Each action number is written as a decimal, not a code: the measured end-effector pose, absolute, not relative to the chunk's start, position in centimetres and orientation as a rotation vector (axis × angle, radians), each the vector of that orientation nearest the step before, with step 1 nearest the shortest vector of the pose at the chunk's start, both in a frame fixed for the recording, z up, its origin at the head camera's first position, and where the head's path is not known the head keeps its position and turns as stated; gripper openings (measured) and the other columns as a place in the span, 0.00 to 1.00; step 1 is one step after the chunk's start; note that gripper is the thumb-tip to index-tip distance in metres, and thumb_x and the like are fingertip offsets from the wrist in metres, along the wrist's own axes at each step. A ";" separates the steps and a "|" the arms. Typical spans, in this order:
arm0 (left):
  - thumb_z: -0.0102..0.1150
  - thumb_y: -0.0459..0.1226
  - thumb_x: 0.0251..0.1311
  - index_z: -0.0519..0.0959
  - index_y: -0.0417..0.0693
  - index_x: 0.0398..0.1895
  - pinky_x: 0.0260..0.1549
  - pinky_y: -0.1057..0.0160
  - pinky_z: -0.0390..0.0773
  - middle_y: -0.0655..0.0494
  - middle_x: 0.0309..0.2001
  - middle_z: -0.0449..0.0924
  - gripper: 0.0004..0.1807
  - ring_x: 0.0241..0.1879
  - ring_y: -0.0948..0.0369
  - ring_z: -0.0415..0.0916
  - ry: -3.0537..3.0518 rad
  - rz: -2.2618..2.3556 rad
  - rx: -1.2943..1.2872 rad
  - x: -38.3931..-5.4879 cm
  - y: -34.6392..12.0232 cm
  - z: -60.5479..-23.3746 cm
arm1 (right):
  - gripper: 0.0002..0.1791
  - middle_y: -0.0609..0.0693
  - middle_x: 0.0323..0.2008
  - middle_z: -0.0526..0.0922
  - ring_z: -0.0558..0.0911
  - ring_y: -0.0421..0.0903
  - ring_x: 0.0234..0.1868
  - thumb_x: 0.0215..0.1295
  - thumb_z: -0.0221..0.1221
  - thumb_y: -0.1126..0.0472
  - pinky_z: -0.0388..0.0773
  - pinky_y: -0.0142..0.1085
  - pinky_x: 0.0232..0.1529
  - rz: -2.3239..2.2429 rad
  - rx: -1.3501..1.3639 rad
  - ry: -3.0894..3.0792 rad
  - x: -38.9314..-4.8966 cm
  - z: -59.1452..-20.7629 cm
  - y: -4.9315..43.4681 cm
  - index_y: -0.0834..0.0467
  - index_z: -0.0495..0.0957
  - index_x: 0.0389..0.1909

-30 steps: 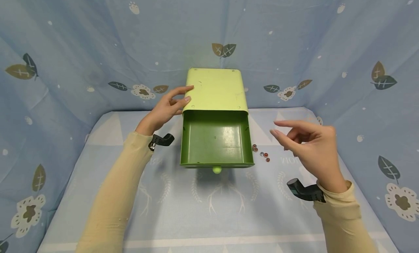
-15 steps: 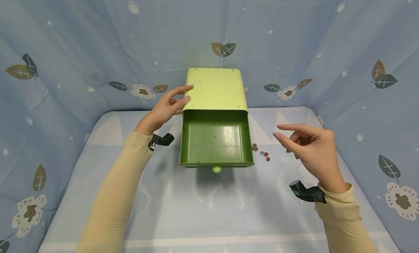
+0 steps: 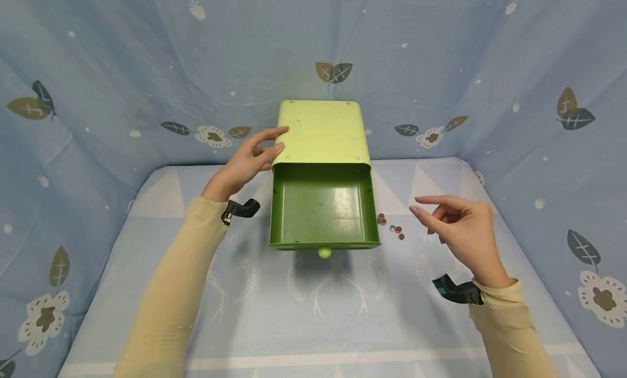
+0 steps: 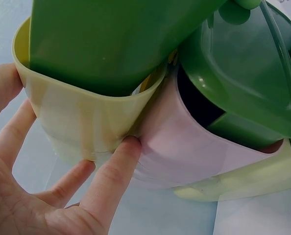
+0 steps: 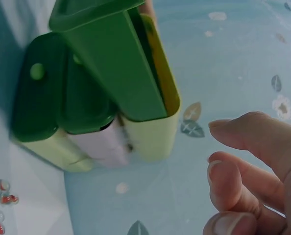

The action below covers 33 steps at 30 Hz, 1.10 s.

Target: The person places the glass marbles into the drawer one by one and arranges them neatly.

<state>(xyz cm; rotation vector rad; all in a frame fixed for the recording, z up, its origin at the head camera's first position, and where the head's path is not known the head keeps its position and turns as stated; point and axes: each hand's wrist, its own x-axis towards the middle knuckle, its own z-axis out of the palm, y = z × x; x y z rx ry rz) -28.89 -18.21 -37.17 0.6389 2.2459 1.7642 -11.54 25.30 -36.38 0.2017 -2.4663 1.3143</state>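
Observation:
A small cabinet of stacked drawers has a yellow-green top casing point(image 3: 323, 130). Its green top drawer point(image 3: 320, 209) is pulled out toward me; bare inside, it has a round light-green knob point(image 3: 325, 252) on its front. My left hand point(image 3: 247, 160) rests its spread fingertips against the casing's left side and upper edge. In the left wrist view, one fingertip point(image 4: 131, 144) lies by the seam with the pink casing point(image 4: 184, 142) below. My right hand point(image 3: 462, 228) hovers right of the cabinet, thumb and index finger apart, holding nothing.
Several small red and clear glass beads point(image 3: 398, 229) lie on the table right of the drawer. The lower drawers point(image 5: 37, 93) appear in the right wrist view. A patterned cloth point(image 3: 220, 51) hangs behind and at both sides; a pale patterned cover point(image 3: 294, 334) lies underneath.
My right hand has sunk slightly, its fingertips lower and nearer to me. The left hand and the pulled-out drawer stay where they were.

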 end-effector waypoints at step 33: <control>0.57 0.53 0.84 0.68 0.70 0.84 0.72 0.36 0.70 0.54 0.81 0.57 0.29 0.74 0.48 0.69 2.257 1.762 0.642 -29.0 -18.2 -37.3 | 0.19 0.55 0.22 0.86 0.74 0.43 0.13 0.70 0.77 0.53 0.70 0.33 0.17 1.317 -0.017 -2.662 -13.3 -46.0 28.7 0.62 0.92 0.53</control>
